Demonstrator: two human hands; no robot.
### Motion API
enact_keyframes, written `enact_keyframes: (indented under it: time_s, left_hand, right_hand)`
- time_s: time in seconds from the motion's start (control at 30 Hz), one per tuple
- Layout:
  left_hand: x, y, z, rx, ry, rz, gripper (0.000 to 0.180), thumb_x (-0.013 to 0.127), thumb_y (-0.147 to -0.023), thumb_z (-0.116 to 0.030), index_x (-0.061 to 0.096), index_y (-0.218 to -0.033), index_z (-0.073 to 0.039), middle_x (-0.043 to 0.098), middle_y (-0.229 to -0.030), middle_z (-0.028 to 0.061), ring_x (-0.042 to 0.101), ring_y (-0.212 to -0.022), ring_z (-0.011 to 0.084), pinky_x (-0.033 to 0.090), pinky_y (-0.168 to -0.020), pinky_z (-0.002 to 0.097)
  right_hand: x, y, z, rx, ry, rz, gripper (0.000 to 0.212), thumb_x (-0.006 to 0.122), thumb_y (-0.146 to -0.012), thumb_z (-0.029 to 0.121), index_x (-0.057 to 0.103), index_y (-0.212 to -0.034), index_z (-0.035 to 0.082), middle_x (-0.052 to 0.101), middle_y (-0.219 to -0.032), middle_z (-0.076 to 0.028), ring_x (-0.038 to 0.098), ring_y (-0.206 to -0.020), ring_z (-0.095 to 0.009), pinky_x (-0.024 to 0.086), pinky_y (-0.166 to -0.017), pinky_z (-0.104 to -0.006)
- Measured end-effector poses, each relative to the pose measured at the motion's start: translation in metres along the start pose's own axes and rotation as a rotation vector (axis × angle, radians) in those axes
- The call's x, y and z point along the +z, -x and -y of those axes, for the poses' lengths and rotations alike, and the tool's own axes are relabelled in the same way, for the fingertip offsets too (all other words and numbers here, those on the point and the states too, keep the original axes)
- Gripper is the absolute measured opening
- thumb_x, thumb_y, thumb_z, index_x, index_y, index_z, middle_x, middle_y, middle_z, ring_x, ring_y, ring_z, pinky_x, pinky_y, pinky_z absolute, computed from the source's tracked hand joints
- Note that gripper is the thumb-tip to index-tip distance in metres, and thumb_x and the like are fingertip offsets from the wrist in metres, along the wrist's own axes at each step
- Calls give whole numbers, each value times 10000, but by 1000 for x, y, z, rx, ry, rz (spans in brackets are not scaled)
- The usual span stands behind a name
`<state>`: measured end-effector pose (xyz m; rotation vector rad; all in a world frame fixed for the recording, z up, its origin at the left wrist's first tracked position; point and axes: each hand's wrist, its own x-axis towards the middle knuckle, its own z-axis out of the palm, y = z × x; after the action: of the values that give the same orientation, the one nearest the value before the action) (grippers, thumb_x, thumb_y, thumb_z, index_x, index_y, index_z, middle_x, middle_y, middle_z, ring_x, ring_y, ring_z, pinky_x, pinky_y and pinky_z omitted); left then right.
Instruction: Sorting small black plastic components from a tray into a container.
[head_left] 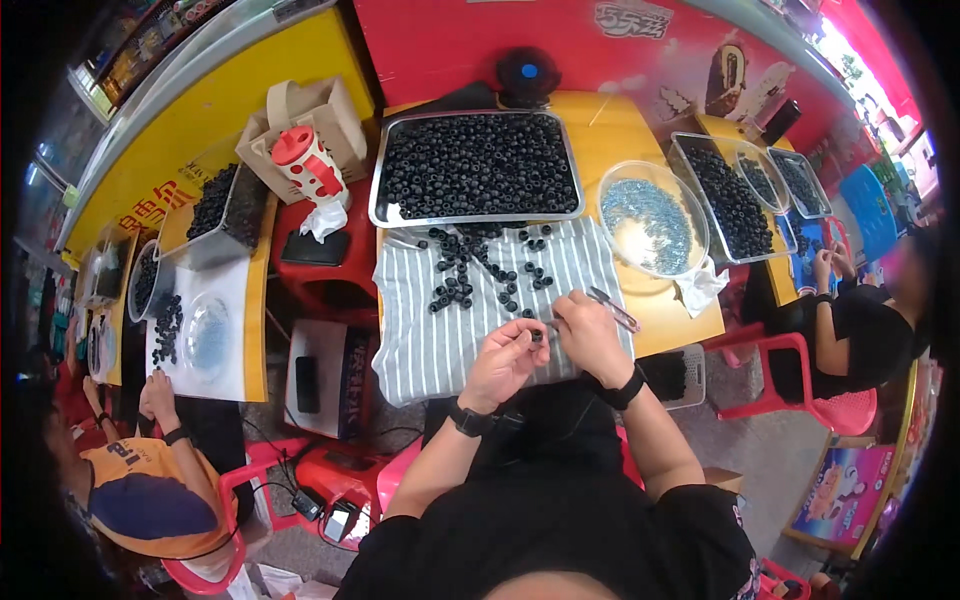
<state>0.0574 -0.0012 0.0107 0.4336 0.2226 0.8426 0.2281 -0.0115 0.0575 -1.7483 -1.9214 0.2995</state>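
Above the striped grey cloth (430, 345), my left hand (497, 365) pinches a small black round part (537, 337) between thumb and fingertips. Close beside it, my right hand (588, 335) has its fingers closed together; whatever they hold is too small or hidden to tell. A slim tool with a pointed end (613, 309) lies by my right hand at the cloth's edge. Loose black round parts (455, 285) are scattered over the cloth beyond my hands. Behind them stands a metal tray (577, 205) filled with the same kind of part.
Right of the cloth are a round clear bowl (606, 235) of tiny bluish metallic pieces, a crumpled tissue (703, 288) and a box of black parts (725, 200). Leftward, a red stool bears a red-and-white cup (310, 165) and a dark phone (315, 248). People work at both sides.
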Motion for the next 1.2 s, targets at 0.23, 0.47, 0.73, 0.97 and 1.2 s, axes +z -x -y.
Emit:
enact_keyframes:
  time_s: [0.23,0.47,0.73,0.97,1.2]
  left_hand:
    - [2,1,-1,1,-21,11,228,502,-979,-123,560,-1124,44,613,-990,126,605,-823,207,499,-749,309]
    - [4,0,1,3,-47,-13,193,491,-985,-115,575,-1088,25,634,-945,98,608,-801,165,504,-735,293]
    - [-4,4,5,-21,-98,-20,170,482,-992,-115,580,-1059,6,645,-941,82,626,-735,132,517,-652,245]
    - [6,4,5,22,-156,-100,163,542,-971,-144,602,-1049,-14,653,-825,50,622,-692,113,504,-609,231]
    - [-1,7,5,68,-90,-125,170,524,-978,-132,612,-1058,-10,635,-860,64,592,-685,130,491,-635,258]
  right_hand:
    - [-9,14,-2,109,-447,17,109,653,-765,-15,590,-853,-4,599,-790,-103,633,-717,-218,487,-617,-320]
    - [-21,28,24,150,-1094,-36,82,638,-820,-49,608,-884,-7,622,-857,-28,623,-770,-78,487,-656,-225]
    - [-10,29,27,-57,-665,-80,142,707,-709,-31,576,-748,9,515,-710,-82,566,-601,-201,432,-532,-303]
    - [-10,35,38,-379,-194,-332,120,693,-698,38,578,-731,33,546,-748,-71,565,-649,-249,447,-531,-350]
    - [-4,31,44,-317,-305,-380,134,667,-715,-4,620,-837,27,569,-777,-93,583,-659,-262,469,-554,-349]
